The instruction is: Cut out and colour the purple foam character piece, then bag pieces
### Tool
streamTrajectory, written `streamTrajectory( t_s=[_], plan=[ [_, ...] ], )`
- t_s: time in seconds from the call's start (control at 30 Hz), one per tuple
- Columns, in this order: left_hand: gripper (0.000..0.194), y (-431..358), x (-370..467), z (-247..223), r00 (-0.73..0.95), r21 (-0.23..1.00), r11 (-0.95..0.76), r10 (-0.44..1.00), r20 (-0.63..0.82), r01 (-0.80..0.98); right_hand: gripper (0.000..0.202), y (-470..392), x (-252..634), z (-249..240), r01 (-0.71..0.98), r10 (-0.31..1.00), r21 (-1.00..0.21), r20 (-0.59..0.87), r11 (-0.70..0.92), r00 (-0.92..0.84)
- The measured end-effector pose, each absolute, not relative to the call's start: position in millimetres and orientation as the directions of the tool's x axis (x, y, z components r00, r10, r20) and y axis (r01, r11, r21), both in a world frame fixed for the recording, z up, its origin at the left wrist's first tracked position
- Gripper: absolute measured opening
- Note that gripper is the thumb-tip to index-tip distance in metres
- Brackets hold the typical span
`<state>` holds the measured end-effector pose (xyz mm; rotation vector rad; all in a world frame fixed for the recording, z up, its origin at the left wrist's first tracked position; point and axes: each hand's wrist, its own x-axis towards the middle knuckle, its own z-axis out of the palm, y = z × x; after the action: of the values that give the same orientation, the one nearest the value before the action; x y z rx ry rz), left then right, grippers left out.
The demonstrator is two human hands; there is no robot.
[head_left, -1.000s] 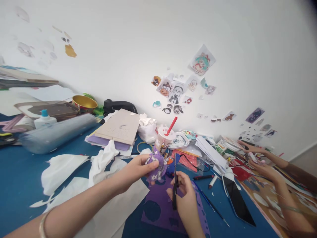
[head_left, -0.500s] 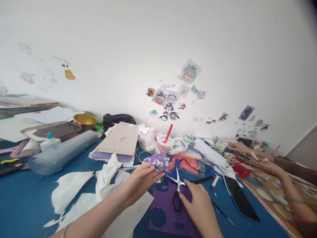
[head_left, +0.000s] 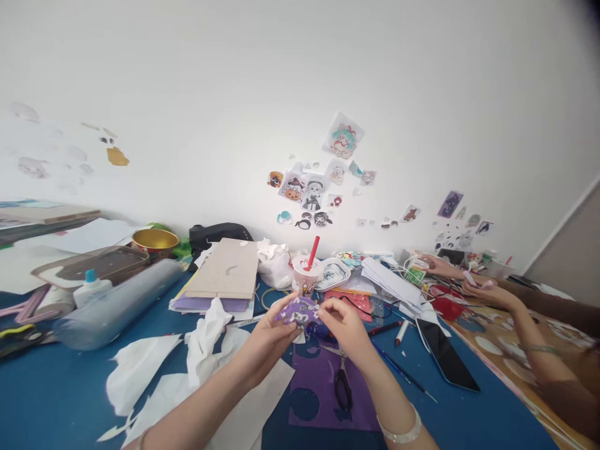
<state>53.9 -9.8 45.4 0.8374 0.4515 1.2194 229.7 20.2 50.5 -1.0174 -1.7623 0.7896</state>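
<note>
A small purple cartoon cut-out (head_left: 300, 311) with white shapes and a grey-and-white face is held up over the table. My left hand (head_left: 268, 340) grips it from the left, thumb in front. At its right edge my right hand (head_left: 344, 328) pinches with thumb and fingertips. Below my right hand, scissors (head_left: 343, 389) with black handles lie on a purple sheet (head_left: 328, 420) that has holes cut in it; their blades are partly hidden by my wrist. White paper (head_left: 255, 400) lies under my left forearm.
A cup with a red straw (head_left: 307, 272) stands just behind my hands. Crumpled tissue (head_left: 206, 337) lies left, pens (head_left: 407, 369) and a phone (head_left: 447, 353) right. Another person's hands (head_left: 492, 294) work at the far right. Boards (head_left: 225, 269) are stacked behind.
My right hand has let go of the scissors, which now lie on the purple sheet, and has moved up to the cut-out's right edge. The view has shifted slightly.
</note>
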Motion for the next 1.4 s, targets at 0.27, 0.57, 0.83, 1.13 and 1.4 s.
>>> streamTrajectory(
  t_s=[0.27, 0.57, 0.83, 1.13, 1.4],
  plan=[
    [0.031, 5.8, 45.0, 43.0, 0.141, 0.860, 0.004, 0.987, 0.079, -0.510, 0.018, 38.0, 225.0, 49.0, 0.264, 0.879, -0.853, 0.373, 0.451, -0.297],
    [0.044, 25.2, 26.6, 39.1, 0.042, 0.950, -0.086, 0.994, 0.104, -0.300, 0.018, 44.3, 228.7, 60.1, 0.248, 0.869, -0.865, 0.335, 0.437, -0.364],
    [0.041, 21.8, 28.2, 44.6, 0.106, 0.980, -0.199, 0.974, 0.201, -0.025, 0.019, 53.1, 226.4, 60.7, 0.255, 0.879, -0.859, 0.360, 0.443, -0.313],
    [0.041, 23.4, 27.1, 42.3, 0.017, 0.964, -0.256, 0.967, 0.255, 0.075, 0.019, 56.8, 224.3, 39.2, 0.224, 0.904, -0.885, 0.357, 0.408, -0.236],
    [0.038, 31.5, 24.0, 32.1, 0.020, 0.961, -0.268, 0.963, 0.267, 0.069, 0.020, 56.4, 215.1, 33.3, 0.176, 0.911, -0.899, 0.372, 0.402, -0.181]
  ],
)
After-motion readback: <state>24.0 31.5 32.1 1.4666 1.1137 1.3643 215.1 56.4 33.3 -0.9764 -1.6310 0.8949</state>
